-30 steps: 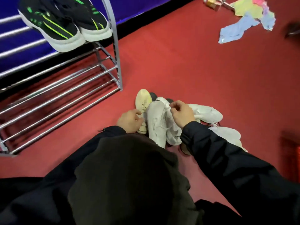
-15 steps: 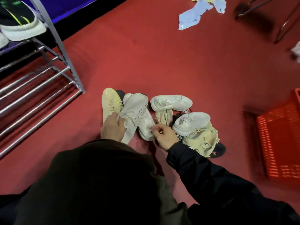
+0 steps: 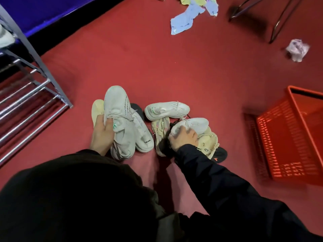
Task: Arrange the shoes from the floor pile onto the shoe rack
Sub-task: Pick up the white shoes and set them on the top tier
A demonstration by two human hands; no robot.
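shoes (image 3: 167, 110) lie piled on the floor (image 3: 174, 67) beside the rack (image 3: 35, 95). left hand (image 3: 102, 135) grips a white shoe (image 3: 118, 119) at the collar for lifting; right hand (image 3: 183, 138) clasps another (image 3: 195, 124), likely its pair.

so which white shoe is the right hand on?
The white sneaker atop the right-side heap, over the cream shoe. The right hand covers its near end; the other white ones sit farther left.

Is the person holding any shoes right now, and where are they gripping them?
The left hand grips a white knit sneaker at its laced middle. The right hand closes over the end of another white sneaker on the pile; whether heel or toe cannot be told.
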